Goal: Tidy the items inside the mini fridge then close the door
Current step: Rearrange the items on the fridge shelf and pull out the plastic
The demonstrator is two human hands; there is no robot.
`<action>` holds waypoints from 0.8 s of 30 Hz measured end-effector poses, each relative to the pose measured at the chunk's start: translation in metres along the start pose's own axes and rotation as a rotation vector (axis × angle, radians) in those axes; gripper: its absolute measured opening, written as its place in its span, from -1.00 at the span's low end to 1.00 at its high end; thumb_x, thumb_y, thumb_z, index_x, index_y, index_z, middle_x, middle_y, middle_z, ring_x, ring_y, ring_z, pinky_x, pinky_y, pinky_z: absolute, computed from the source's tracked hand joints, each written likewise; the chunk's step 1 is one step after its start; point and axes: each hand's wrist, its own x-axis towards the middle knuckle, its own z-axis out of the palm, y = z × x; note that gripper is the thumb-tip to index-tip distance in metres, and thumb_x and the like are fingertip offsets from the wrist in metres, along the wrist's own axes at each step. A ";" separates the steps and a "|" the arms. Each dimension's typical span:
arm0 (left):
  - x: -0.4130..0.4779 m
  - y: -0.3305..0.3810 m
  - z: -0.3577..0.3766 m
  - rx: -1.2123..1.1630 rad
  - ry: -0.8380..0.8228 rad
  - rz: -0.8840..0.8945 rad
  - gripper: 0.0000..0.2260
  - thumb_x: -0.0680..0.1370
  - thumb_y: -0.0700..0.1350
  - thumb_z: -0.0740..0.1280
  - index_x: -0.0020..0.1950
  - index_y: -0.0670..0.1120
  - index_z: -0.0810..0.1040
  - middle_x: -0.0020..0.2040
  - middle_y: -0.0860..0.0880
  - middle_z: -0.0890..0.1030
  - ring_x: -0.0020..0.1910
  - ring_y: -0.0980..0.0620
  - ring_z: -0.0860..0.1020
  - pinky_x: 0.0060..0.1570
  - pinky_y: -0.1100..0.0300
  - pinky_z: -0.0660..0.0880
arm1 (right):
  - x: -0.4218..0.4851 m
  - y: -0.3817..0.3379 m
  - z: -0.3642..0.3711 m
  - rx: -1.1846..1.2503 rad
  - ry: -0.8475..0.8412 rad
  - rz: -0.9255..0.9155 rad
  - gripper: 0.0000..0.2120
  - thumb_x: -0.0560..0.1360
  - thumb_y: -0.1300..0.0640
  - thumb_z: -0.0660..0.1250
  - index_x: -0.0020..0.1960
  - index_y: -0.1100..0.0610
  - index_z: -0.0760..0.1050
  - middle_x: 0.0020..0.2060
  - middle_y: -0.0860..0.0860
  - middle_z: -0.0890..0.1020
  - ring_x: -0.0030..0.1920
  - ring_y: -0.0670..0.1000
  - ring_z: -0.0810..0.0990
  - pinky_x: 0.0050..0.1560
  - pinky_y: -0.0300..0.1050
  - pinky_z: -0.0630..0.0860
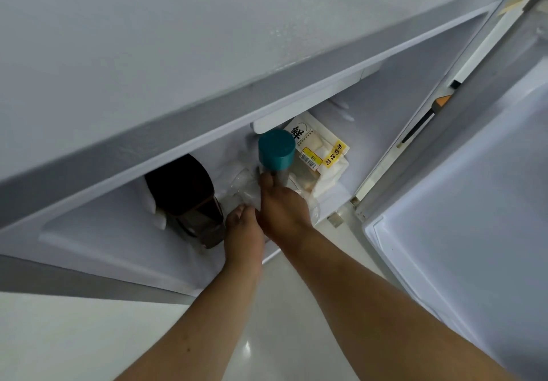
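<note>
While fridge door (462, 202) stands open at right, two hands in centre: right hand (283, 207) grasps one teal-capped bottle (276, 150), left hand (243, 232) grips clear plastic (241, 186); one dark bottle (189, 199) left, one bread bag (321, 155) right.

Free room left of dark jug (185, 199)

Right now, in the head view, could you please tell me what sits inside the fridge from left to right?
Dark bottle → clear plastic bag, touched by the left hand → teal-capped jar, held by the right hand → bread bag → open door.
</note>
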 end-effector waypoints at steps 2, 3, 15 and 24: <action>-0.002 0.001 -0.003 -0.019 0.021 0.049 -0.65 0.47 0.03 0.28 0.22 -0.04 0.55 0.10 -0.15 0.71 0.05 -0.09 0.70 0.20 -0.12 0.60 | -0.007 0.003 -0.009 -0.013 0.045 -0.060 -0.43 0.45 -0.07 0.45 0.35 0.10 0.33 0.12 0.15 0.57 -0.12 0.19 0.62 -0.25 0.02 0.58; -0.002 0.002 -0.005 -0.013 0.035 0.075 -0.70 0.45 0.04 0.30 0.15 0.04 0.56 0.09 -0.12 0.70 0.05 -0.09 0.70 0.19 -0.15 0.62 | -0.013 0.005 -0.014 0.006 0.081 -0.080 -0.42 0.44 -0.11 0.47 0.35 0.06 0.34 0.14 0.11 0.55 -0.08 0.16 0.59 -0.20 0.02 0.60; -0.004 0.006 0.027 0.233 -0.114 0.092 -0.75 0.64 -0.05 0.22 -0.19 0.10 0.60 -0.04 0.06 0.68 0.10 -0.02 0.65 0.33 -0.13 0.53 | -0.022 0.046 -0.063 -0.011 0.059 -0.024 -0.33 0.43 -0.07 0.55 0.44 0.04 0.36 0.25 0.08 0.58 0.05 0.13 0.64 -0.04 -0.06 0.61; 0.002 -0.005 0.032 0.216 -0.206 0.014 -0.74 0.63 -0.08 0.21 -0.02 -0.03 0.70 -0.02 0.07 0.74 0.12 0.03 0.66 0.33 -0.08 0.53 | -0.014 0.045 -0.039 0.034 -0.008 0.058 -0.38 0.51 0.03 0.49 0.50 0.07 0.36 0.37 0.10 0.53 0.23 0.16 0.61 0.21 0.03 0.56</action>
